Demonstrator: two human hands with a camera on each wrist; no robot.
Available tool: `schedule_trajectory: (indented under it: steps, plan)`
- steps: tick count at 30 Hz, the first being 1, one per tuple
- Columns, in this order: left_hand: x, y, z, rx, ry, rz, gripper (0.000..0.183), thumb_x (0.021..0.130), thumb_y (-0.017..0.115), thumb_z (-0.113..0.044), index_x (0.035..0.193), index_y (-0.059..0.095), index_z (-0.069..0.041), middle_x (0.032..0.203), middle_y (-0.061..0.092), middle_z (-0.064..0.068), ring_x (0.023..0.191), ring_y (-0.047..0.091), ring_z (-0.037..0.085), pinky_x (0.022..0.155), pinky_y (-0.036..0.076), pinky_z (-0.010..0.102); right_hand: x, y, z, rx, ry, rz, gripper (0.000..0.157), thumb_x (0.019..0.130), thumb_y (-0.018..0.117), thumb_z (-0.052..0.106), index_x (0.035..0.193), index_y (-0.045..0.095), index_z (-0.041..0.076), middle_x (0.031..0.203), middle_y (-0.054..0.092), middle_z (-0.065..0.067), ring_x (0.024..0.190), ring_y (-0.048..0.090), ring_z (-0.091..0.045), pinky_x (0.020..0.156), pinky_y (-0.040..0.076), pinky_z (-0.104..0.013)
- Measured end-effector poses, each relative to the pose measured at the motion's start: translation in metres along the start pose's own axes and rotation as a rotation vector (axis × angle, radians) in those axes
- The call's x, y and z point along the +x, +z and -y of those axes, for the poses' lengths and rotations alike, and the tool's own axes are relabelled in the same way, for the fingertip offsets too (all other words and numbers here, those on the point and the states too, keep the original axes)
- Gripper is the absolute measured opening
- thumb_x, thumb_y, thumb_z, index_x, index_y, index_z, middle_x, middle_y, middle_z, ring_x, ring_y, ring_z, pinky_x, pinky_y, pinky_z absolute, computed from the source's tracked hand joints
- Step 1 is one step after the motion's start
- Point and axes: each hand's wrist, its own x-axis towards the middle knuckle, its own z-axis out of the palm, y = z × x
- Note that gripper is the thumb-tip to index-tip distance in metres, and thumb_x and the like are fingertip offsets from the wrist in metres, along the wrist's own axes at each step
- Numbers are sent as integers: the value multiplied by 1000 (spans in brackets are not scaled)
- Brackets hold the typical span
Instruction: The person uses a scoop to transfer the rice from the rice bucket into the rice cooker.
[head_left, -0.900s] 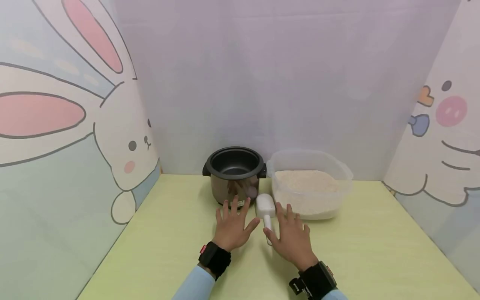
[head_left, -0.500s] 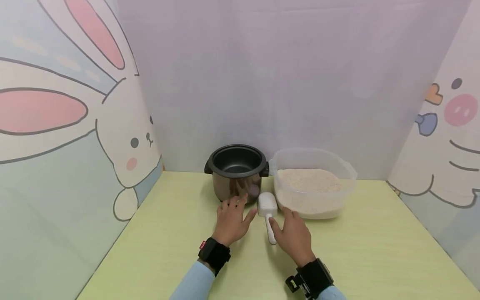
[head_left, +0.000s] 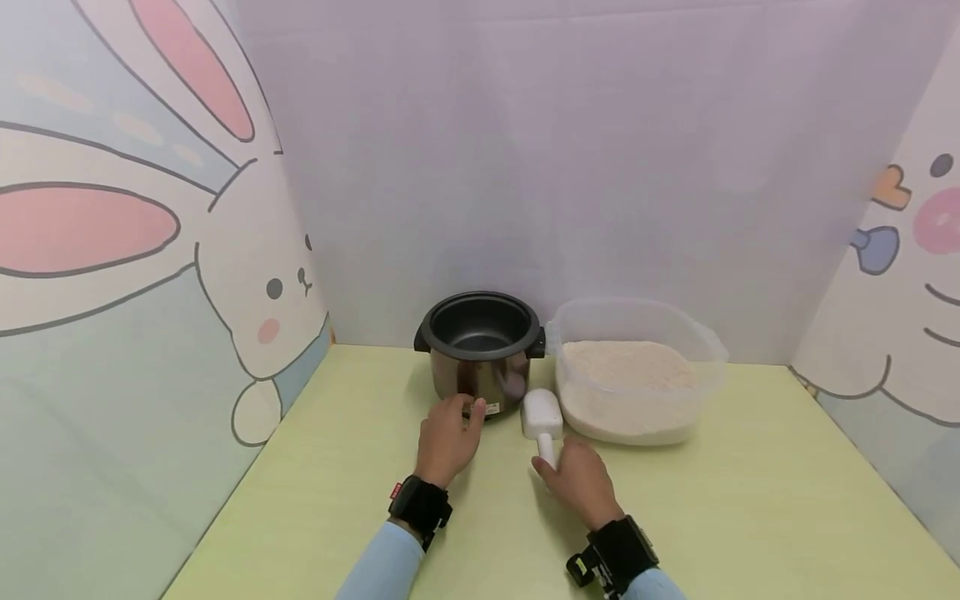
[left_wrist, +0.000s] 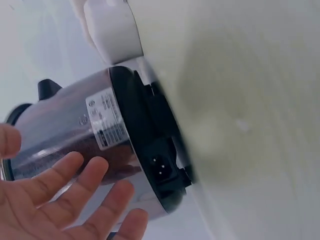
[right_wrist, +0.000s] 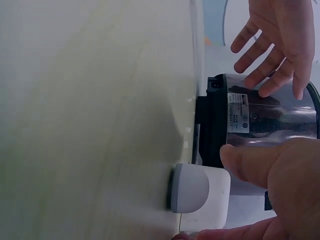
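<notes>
A white scoop (head_left: 542, 414) lies on the table, its handle pointing toward the person. The right hand (head_left: 581, 482) is low over that handle, thumb to its left and fingers to its right. In the right wrist view the thumb (right_wrist: 250, 162) is straight and stands apart from the scoop (right_wrist: 205, 195); part of the handle is hidden. The left hand (head_left: 448, 437) is in front of a metallic rice cooker (head_left: 483, 377) with a black inner pot. In the left wrist view the fingers (left_wrist: 75, 195) are spread beside the cooker's side (left_wrist: 65, 130) and hold nothing; contact cannot be told.
A translucent plastic tub (head_left: 708, 354) stands right of the cooker, partly filled with pale grains (head_left: 630, 367). The cooker and tub sit at the back of the yellow table (head_left: 750, 500), against a pale curtain (head_left: 600, 150). Cartoon-printed panels (head_left: 255, 333) flank both sides.
Both hands have drawn slightly back toward the person from a spread pose. The right hand has lowered over the scoop's handle, and the left hand's fingers have come closer together.
</notes>
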Motion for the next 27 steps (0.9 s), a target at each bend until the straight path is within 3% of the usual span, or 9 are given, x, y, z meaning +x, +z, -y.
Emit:
schedule_trajectory:
  steps: [4, 7, 9, 14, 20, 27]
  plan:
    - [10, -3, 5, -41, -68, -62, 41, 109, 48, -40, 83, 67, -15, 84, 68, 4, 76, 64, 23, 66, 50, 42, 4, 3, 2, -70, -20, -10, 49, 83, 85, 31, 86, 58, -9, 72, 52, -12, 63, 53, -26, 54, 43, -40]
    - [19, -6, 11, -80, -132, -110, 49, 110, 46, -39, 67, 53, -15, 66, 53, 3, 57, 50, 20, 52, 36, 35, 7, 7, 3, -89, -8, -7, 51, 79, 87, 31, 88, 58, -10, 75, 54, -14, 69, 55, -30, 60, 46, -44]
    - [23, -7, 16, -102, -172, -138, 51, 110, 45, -37, 65, 50, -14, 62, 46, 3, 52, 42, 19, 49, 29, 34, 8, 8, 3, -77, 11, 10, 53, 78, 89, 31, 90, 57, -10, 76, 54, -14, 70, 55, -30, 62, 46, -46]
    - [31, -8, 29, -116, -258, -197, 43, 109, 48, -34, 76, 63, -11, 64, 53, 2, 51, 45, 19, 47, 32, 34, 7, 11, -1, -68, 54, 56, 59, 76, 91, 32, 95, 56, -12, 77, 53, -14, 71, 56, -30, 62, 48, -47]
    - [52, -15, 44, -133, -303, -240, 44, 109, 45, -39, 83, 63, -9, 71, 58, 8, 59, 51, 24, 51, 34, 36, 11, 9, -2, -54, 54, 86, 56, 78, 89, 24, 98, 54, -14, 80, 54, -15, 71, 57, -29, 62, 50, -45]
    - [85, -29, 55, -180, -353, -234, 52, 109, 41, -45, 122, 63, 0, 107, 70, 21, 88, 66, 38, 73, 50, 52, 17, 7, -3, -56, 32, 121, 40, 84, 83, 14, 94, 55, -12, 81, 53, -14, 69, 54, -26, 61, 49, -42]
